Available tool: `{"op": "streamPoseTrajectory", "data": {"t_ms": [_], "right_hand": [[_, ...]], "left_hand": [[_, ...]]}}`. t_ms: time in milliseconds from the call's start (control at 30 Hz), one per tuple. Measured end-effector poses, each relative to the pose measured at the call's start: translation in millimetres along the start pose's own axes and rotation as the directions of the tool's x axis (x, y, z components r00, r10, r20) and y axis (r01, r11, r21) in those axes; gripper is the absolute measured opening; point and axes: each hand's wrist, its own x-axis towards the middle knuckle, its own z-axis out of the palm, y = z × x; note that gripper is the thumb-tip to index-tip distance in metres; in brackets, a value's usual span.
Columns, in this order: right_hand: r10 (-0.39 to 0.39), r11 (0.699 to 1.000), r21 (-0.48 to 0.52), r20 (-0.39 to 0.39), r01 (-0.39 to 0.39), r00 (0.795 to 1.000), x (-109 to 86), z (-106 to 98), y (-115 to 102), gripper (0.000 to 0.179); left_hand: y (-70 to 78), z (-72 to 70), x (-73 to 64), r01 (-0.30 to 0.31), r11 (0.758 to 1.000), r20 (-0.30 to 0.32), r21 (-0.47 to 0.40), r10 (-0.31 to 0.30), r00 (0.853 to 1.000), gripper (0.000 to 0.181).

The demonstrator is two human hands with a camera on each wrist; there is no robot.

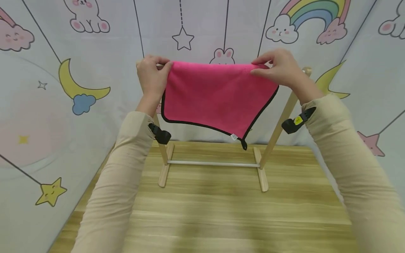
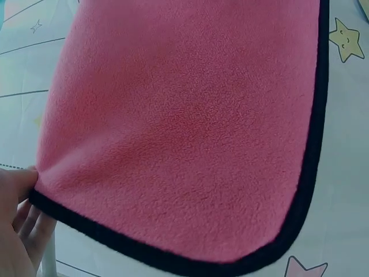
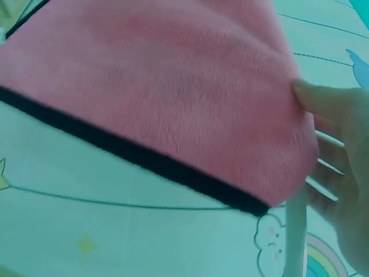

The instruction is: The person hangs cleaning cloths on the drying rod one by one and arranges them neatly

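Observation:
A pink towel [image 1: 218,98] with black edging hangs between my two raised hands, in front of a wooden rack. My left hand [image 1: 154,74] pinches its upper left part; in the left wrist view the thumb lies on the pink towel [image 2: 184,127] beside the black border. My right hand [image 1: 278,66] pinches the upper right part, and the right wrist view shows the thumb pressing the towel [image 3: 173,86] near its folded edge. The lower edge slants down to a corner with a black loop [image 1: 244,144] and a small white tag [image 1: 233,137]. The rack's top is hidden.
The wooden rack has a slanted right post [image 1: 278,130], a white lower bar [image 1: 212,163] and flat feet [image 1: 261,170] on a wood-grain surface [image 1: 202,211]. A white cloth backdrop [image 1: 120,59] printed with stars, moons and clouds surrounds it at the back and sides.

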Motion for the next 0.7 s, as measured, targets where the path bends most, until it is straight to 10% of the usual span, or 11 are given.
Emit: {"op": "streamPoseTrajectory", "data": {"t_ms": [467, 700], "right_hand": [[-0.23, 0.963, -0.179, -0.159, 0.202, 0.96, -16.8, 7.9, 13.1, 0.026], [-0.175, 0.967, -0.233, -0.304, 0.105, 0.936, -4.3, -4.4, 2.7, 0.025]], "left_hand": [[-12.4, -7.2, -2.4, -0.065, 0.998, 0.184, -0.012, 0.066, 0.981, 0.027], [-6.8, -4.4, -2.0, -0.153, 0.986, 0.032, -0.065, 0.155, 0.987, 0.019]]}}
